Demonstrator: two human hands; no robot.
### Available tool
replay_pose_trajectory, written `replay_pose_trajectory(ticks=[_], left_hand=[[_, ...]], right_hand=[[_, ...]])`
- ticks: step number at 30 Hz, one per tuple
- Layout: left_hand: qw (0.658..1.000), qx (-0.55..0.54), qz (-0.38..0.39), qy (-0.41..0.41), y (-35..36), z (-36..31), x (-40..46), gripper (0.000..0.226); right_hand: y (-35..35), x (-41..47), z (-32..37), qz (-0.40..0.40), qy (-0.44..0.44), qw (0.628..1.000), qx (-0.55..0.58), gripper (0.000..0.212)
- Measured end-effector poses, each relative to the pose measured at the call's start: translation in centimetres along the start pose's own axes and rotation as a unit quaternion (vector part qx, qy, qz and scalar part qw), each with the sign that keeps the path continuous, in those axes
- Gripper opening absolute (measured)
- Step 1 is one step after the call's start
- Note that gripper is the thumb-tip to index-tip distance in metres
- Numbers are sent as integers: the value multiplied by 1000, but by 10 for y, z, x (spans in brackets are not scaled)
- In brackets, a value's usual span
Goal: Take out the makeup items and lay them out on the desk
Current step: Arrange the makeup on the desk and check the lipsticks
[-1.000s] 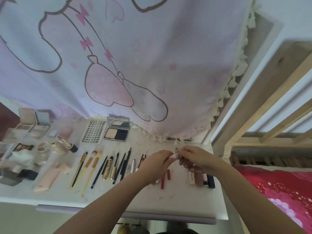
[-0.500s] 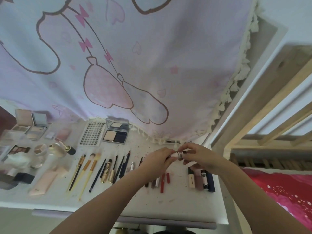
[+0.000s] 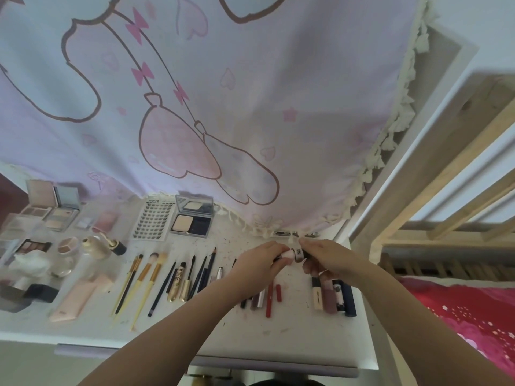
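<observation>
We grip a small pink tube [image 3: 293, 254] between our left hand [image 3: 262, 260] and right hand [image 3: 328, 257], above the surface [image 3: 301, 335], brushes [image 3: 145, 277] at left.

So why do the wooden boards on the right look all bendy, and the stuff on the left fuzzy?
Head view: the wide-angle lens bows the wooden boards at the edge; the compacts far left look soft and hazy, while the brushes mid-desk stay sharper.

A pale lilac curtain [image 3: 250, 93], printed with cartoon outlines and pink bows, is hung behind; a wooden bed frame [image 3: 446, 168] is seen at right; a red patterned bedspread [image 3: 468, 316] is spread below it.
</observation>
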State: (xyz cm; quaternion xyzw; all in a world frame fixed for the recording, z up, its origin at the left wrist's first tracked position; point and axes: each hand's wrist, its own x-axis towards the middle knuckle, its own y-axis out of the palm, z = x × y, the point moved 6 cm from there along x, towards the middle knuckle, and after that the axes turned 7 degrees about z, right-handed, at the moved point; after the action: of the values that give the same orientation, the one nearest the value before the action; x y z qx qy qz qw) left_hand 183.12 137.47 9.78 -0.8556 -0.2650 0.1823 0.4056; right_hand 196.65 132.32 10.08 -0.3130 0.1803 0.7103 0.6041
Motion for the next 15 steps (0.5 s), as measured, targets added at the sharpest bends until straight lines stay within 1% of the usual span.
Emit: replay_pose_trajectory(ticks=[1,3,4,8,9,12,15], left_hand=[[1000,2,0,2,0,0,0,30],[1000,5,-2,3,1,1,0,31],[1000,5,-3,2,1,2,-1,31],[1000,11,1,4,4,2,-1,32],[1000,16,6,3,5,2,0,32],[999,15,34,-5,10,4,0,33],[996,-12,55,-63,16,21,-6,33]], right_hand=[[0,1,0,4,-10,1000,-5,33],[-1,0,-1,20,-30,999,11,17],[-3,-1,-1,23,-33,999,22,15],[-4,2,-8,12,-2,1000,13,36],[-5,4,-9,10,1,1000,7,37],[-12,4,-15,12,-4,1000,-19,31],[-28,1,-31,11,12,1000,-2,23]])
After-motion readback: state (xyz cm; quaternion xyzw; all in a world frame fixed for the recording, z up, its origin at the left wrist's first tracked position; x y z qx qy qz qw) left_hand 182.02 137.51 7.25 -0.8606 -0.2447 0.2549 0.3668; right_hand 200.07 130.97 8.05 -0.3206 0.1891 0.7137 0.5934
